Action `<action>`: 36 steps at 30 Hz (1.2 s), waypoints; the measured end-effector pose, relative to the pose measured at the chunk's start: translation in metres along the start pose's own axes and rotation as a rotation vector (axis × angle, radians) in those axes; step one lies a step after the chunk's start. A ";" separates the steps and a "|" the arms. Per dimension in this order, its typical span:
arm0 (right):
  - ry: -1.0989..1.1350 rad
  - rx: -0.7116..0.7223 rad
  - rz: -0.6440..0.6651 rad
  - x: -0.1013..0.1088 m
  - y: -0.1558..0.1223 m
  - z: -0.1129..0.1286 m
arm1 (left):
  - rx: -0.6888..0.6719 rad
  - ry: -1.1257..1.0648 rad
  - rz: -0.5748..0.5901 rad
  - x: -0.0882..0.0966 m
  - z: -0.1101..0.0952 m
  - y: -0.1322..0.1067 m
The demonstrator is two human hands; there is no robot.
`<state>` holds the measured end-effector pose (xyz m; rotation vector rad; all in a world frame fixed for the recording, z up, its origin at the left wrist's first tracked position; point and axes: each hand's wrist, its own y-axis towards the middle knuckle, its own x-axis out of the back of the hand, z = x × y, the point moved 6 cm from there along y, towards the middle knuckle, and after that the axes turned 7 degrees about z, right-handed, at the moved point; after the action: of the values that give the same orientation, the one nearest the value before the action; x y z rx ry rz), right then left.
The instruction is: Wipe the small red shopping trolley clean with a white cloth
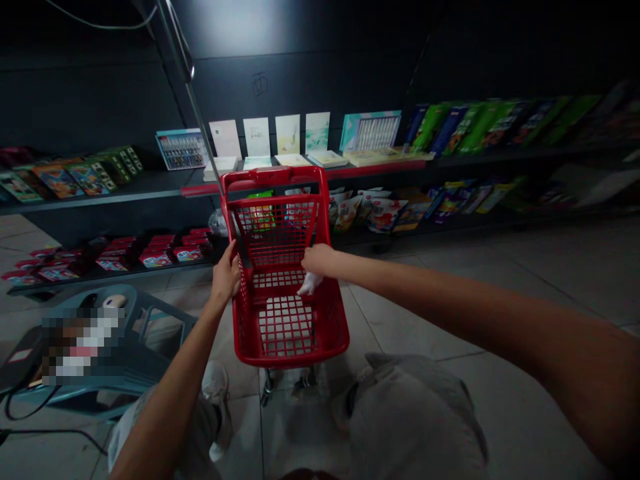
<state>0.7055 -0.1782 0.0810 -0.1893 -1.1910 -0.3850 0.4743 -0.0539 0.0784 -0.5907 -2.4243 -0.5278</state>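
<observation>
Two hands on a red cart, and plenty lost in the gloom

From where I stand, the red cart (327,323) is right in front of the person, on the tiled floor between the person's legs and the shelf (380,171). The two hands are apart, one on each side of the basket. The left hand (227,273) is clamped on the left rim, though its fingertips are out of sight. The right hand (320,259) is closed on a white cloth (311,285) at the right wall; the arm masks part of that wall, and I can't tell how much cloth is bunched in the fist. Below, the wheels (267,388) sink into shadow. Behind the mesh, a green bag (261,215) shows only in little squares, and the foot of a metal pole (197,113) is lost behind the cart's frame. Pale books (317,137) stand on the shelf, their print too faint to read. Farther right, the green and blue packets (475,125) smear into darkness. On the left, a blue-grey stool (145,367) carries something blotted out by blocks, beside a pale round item (115,301), while a white shoe (217,400) is partly covered by the left trouser leg
</observation>
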 end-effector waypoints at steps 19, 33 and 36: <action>-0.437 0.715 0.793 -0.027 -0.098 0.051 | -0.043 0.291 -0.181 0.028 -0.010 0.014; -0.151 0.667 0.407 -0.012 -0.094 0.066 | -0.255 0.639 0.355 -0.076 -0.113 -0.153; -0.055 0.711 0.406 -0.009 -0.091 0.066 | -0.195 0.662 0.459 -0.079 -0.092 -0.154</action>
<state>0.6101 -0.2374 0.0912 0.1789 -1.2408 0.4068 0.4931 -0.2489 0.0632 -0.8626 -1.5657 -0.6393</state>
